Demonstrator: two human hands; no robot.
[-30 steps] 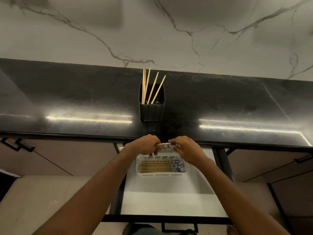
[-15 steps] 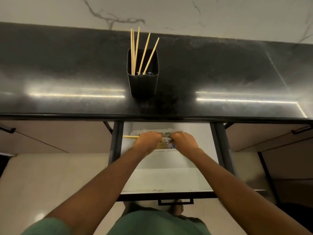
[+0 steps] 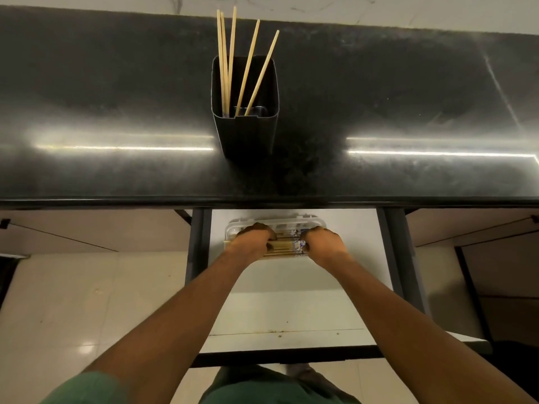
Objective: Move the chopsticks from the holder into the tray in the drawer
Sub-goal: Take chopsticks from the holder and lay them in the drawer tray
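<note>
A black square holder (image 3: 246, 123) stands on the dark countertop with several wooden chopsticks (image 3: 248, 65) leaning in it. Below the counter edge a white drawer (image 3: 291, 310) is pulled out. A white plastic tray (image 3: 274, 223) lies at its far end. My left hand (image 3: 253, 239) and my right hand (image 3: 322, 242) are both down in the tray, closed on the two ends of a bundle of chopsticks (image 3: 284, 246) with blue-patterned tips. The bundle lies level, on or just above other chopsticks in the tray; my hands hide much of the tray.
The dark countertop (image 3: 408, 112) overhangs the back of the drawer just above the tray. Dark drawer rails (image 3: 197, 243) run along both sides. Closed cabinet fronts flank the drawer. Pale floor tiles (image 3: 73, 301) show at left, my green clothing at the bottom.
Both hands have lowered the chopstick bundle from just under the counter edge down into the tray. The camera has tilted down and moved closer.
</note>
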